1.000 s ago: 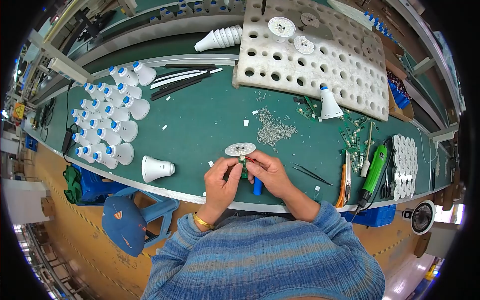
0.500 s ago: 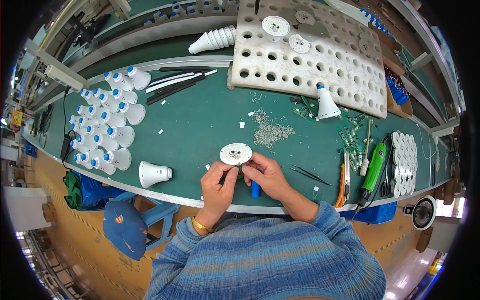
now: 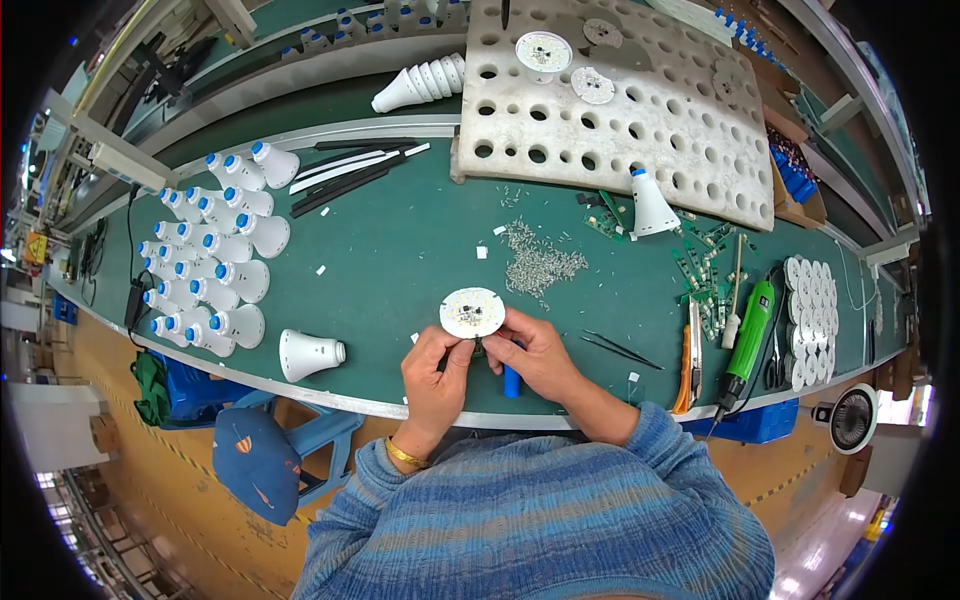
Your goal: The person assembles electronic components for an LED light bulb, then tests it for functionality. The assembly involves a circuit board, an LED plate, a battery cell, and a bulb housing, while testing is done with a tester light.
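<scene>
Near the bench's front edge, a round white LED board (image 3: 472, 313) with small parts in its middle is held tilted up between my hands. My left hand (image 3: 434, 372) is closed, thumb and fingers pinching at the board's lower edge. My right hand (image 3: 537, 357) is closed at the opposite side, its fingertips around a small dark green piece under the board. A blue cylinder (image 3: 512, 381), which looks like a battery, hangs below the right fingers. Left of my hands, a white bulb housing (image 3: 311, 355) lies on its side. Tweezers (image 3: 622, 348) lie to the right.
Several white bulb housings with blue tips (image 3: 215, 250) stand at left. A heap of tiny metal pins (image 3: 541, 262) lies mid-bench, below a white holed board (image 3: 620, 125). On the right are an orange cutter (image 3: 687, 362), a green electric screwdriver (image 3: 750, 340) and stacked round boards (image 3: 811, 325).
The LED board has tipped a little more toward the camera, showing more of its face. Both hands keep nearly the same place and grip; the view has shifted slightly.
</scene>
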`<action>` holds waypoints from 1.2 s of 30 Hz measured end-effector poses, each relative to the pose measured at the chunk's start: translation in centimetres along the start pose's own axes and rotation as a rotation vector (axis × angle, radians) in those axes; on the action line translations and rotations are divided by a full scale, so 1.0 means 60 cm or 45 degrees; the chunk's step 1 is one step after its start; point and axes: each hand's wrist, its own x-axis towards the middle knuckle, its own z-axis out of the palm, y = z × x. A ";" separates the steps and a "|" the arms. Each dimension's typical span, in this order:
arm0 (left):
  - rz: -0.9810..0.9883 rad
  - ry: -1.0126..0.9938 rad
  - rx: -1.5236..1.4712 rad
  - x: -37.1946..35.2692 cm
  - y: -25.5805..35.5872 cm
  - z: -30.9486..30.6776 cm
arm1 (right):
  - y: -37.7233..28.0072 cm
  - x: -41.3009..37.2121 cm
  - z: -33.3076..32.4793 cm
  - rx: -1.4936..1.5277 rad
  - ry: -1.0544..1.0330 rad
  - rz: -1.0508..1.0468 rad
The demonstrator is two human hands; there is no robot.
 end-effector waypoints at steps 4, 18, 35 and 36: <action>-0.007 0.008 -0.001 -0.001 -0.004 0.001 | 0.004 0.001 -0.001 -0.009 0.001 -0.007; -0.043 0.041 0.046 -0.003 0.000 0.000 | 0.001 0.000 0.000 -0.021 -0.002 -0.049; -0.037 0.059 0.016 -0.007 -0.010 -0.001 | 0.008 -0.001 -0.003 -0.102 -0.013 -0.176; -0.038 0.062 0.012 -0.006 -0.009 -0.001 | 0.008 -0.002 -0.003 -0.103 -0.010 -0.173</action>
